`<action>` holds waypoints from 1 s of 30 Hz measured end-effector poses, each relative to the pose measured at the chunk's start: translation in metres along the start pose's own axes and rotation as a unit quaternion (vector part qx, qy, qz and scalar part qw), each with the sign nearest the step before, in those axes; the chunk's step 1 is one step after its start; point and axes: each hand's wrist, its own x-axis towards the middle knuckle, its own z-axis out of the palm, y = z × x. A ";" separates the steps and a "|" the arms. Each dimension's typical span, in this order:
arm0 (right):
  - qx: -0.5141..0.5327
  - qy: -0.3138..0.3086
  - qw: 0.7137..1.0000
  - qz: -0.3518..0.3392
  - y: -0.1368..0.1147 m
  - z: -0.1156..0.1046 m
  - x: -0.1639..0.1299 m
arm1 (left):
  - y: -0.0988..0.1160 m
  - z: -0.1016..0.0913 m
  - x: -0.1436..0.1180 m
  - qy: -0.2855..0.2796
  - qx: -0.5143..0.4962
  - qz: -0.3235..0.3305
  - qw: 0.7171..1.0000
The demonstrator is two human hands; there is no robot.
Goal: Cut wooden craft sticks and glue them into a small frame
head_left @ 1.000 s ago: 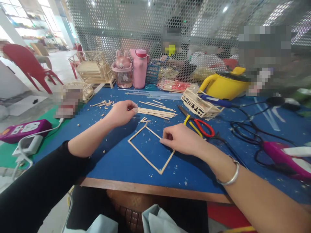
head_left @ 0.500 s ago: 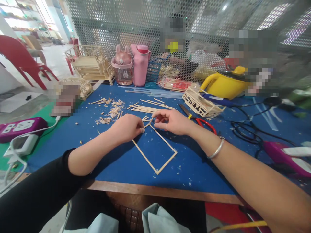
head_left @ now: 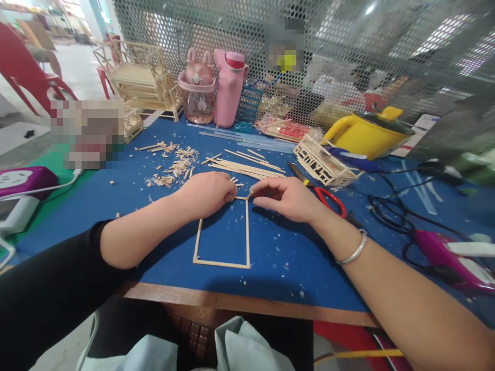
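Note:
A rectangular frame of thin wooden sticks lies flat on the blue tabletop, one short side towards me. My left hand is closed over its far left corner, hiding that corner and part of the far stick. At the far right corner, my right hand has its fingers curled, the index fingertip against a short wooden stick that slants up from the joint. The thumb sits a little lower, and its contact with the stick is hard to make out. Just beyond my hands are several loose wooden sticks.
Wood scraps lie at the back left. Red-handled scissors and a small wooden lattice model are right of my right hand. Behind stand a pink bottle, a larger stick model and a yellow pot. Cables run at right.
The stick frame has turned clockwise, its near side now roughly parallel to the table edge. Both hands have stayed at its far corners, the right one shifting slightly right.

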 end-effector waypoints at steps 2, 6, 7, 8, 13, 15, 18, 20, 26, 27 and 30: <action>-0.034 0.020 0.999 -0.008 -0.001 0.003 0.001 | 0.000 0.000 0.000 0.002 -0.012 -0.006 1.000; -0.054 0.028 0.998 -0.004 -0.003 0.006 0.004 | -0.001 0.000 -0.001 0.001 -0.028 -0.010 1.000; -0.058 0.029 0.998 -0.003 -0.003 0.006 0.005 | -0.001 0.000 -0.001 0.001 -0.031 -0.011 0.999; -0.062 0.031 0.998 -0.002 -0.003 0.007 0.006 | -0.001 0.000 -0.001 0.001 -0.034 -0.012 0.999; -0.070 0.038 0.997 0.008 -0.004 0.008 0.008 | 0.000 0.001 0.000 0.004 -0.036 -0.018 0.999; -0.070 0.036 0.997 0.008 -0.004 0.008 0.009 | 0.000 0.001 0.000 0.006 -0.034 -0.018 0.999; -0.084 0.034 0.996 0.001 -0.004 0.008 0.010 | 0.000 0.001 0.000 0.003 -0.031 -0.020 0.999; -0.095 0.030 0.995 -0.005 -0.004 0.008 0.010 | 0.001 0.001 0.000 0.003 -0.032 -0.022 0.999; -0.116 0.025 0.993 -0.016 -0.006 0.007 0.011 | 0.000 0.001 0.000 0.008 -0.033 -0.024 0.999; -0.118 0.024 0.993 -0.017 -0.006 0.007 0.011 | 0.000 0.002 0.000 0.008 -0.035 -0.025 0.999; -0.120 0.024 0.992 -0.026 -0.007 0.007 0.010 | 0.000 0.004 -0.001 0.010 -0.038 -0.027 0.999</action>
